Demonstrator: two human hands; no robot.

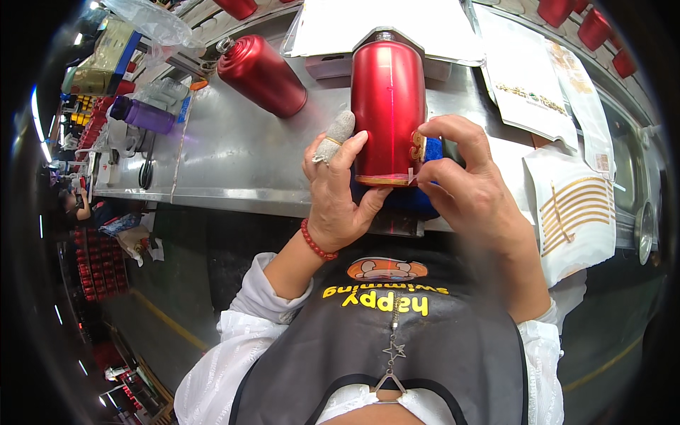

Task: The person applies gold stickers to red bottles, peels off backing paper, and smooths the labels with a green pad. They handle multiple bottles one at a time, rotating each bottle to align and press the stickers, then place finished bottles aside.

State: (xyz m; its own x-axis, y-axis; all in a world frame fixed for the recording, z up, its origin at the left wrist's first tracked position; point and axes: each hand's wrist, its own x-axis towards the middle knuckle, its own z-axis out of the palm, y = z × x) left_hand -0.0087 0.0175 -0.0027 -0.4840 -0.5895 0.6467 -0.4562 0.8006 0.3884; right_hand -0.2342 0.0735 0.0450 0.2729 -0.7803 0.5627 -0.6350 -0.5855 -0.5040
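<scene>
A glossy red bottle [386, 106] lies in front of me, its neck pointing away and a gold band round its near end. My left hand [334, 177] grips its near left side, thumb on the red surface. Grey cloth [333, 138] wraps one finger, tied round with a band. At the bottle's near right side, the bent fingers of my right hand [467, 170] hold the edge of a gold decal [416, 150] against it. Something blue [433, 150] shows beneath and beside the bottle, partly hidden by the bottle and my right hand.
Another red bottle [262, 74] lies to the left on the metal table [227, 152]. A purple bottle [142, 115] is farther left. White sheets with gold print [574, 212] lie at the right, near a sink edge. More red bottles [595, 30] stand along the far side.
</scene>
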